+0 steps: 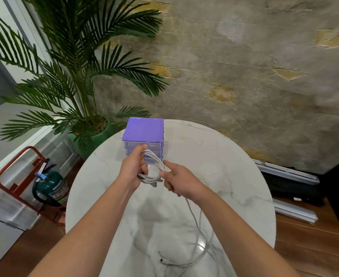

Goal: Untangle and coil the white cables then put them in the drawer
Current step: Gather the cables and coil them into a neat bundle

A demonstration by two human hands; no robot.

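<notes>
- Above the counter [214, 160], our left hand [131, 169] grips the coil [154, 166]; our right hand [177, 180] pinches the cable [194, 218].
- We judge coiling unfinished; next, wind the loose tail, then open a drawer [144, 145].

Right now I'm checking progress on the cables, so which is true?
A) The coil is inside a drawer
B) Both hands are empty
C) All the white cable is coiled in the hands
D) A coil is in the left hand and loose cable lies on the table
D: the left hand grips the coil in front of the purple drawer unit, the right hand pinches it, and loose cable still trails onto the table.
</notes>
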